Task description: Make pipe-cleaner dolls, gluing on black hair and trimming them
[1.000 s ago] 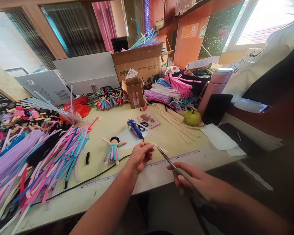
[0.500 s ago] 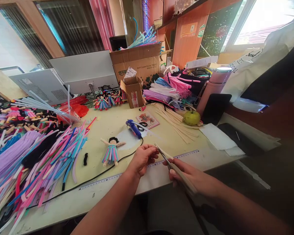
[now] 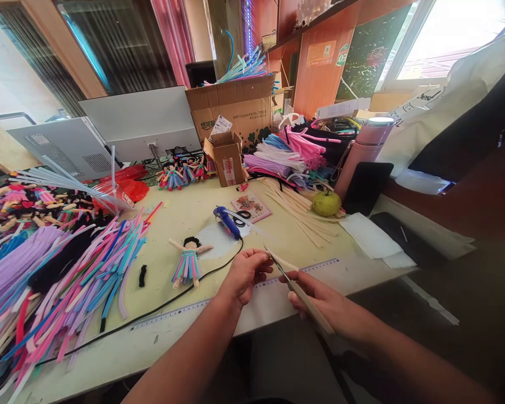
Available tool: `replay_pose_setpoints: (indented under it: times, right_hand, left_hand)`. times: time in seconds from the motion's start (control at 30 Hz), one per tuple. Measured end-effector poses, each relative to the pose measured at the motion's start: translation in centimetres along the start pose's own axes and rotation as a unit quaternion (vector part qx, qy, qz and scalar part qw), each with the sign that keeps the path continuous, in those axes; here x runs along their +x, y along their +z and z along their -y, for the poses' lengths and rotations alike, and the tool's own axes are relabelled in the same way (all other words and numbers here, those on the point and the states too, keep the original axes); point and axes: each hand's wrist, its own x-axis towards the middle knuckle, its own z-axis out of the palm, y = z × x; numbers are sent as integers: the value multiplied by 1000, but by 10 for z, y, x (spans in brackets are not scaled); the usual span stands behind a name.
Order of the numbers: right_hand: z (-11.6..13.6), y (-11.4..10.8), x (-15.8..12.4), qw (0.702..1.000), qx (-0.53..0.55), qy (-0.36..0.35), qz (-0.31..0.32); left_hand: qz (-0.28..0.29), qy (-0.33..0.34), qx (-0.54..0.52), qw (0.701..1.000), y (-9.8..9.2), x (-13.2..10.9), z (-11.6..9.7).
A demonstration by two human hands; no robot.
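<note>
My left hand [image 3: 250, 270] is closed in a pinch above the table's front edge. From its fingertips a cream pipe cleaner [image 3: 289, 264] runs to the right, passing behind metal blades. My right hand [image 3: 320, 297] is wrapped round scissors [image 3: 307, 303] with beige handles, their tips pointing up beside my left fingertips. Whether the blades touch the pipe cleaner I cannot tell. A small doll [image 3: 187, 262] of pipe cleaners, with black curly hair and a striped skirt, lies to the left of my hands. Beyond them rests a blue glue gun [image 3: 227, 222].
Bundles of coloured pipe cleaners [image 3: 79, 275] cover the table's left side. Cream strips [image 3: 298, 212] and a green fruit [image 3: 326, 203] lie right of the glue gun. A ruler [image 3: 168, 315] runs along the front, near a black cable [image 3: 151, 308]. A small open box [image 3: 227, 160] stands behind.
The view has shifted slightly, so the table's things sit a little further left. Both hands keep nearly the same pose, still holding the pipe cleaner and the scissors.
</note>
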Motion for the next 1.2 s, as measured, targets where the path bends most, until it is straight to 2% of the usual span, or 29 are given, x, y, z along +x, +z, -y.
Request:
replay_pose_setpoints:
  times: [0.37,0.6,1.03,1.2]
  right_hand:
    - [-4,-3,1,999,42,16,-17]
    - [-10,-6,10,998,58,4,5]
    - [-15,-13,22,999,31,13,21]
    - [-7,-14,18,999,26,47,4]
  left_hand:
    - [-2,-3,3,1000,1,8,2]
    - [-10,-14,-10,1000,2,7,3]
    - [-38,-67,-13,997,3,12,6]
    - [-35,-66,-10,997,-2,14,6]
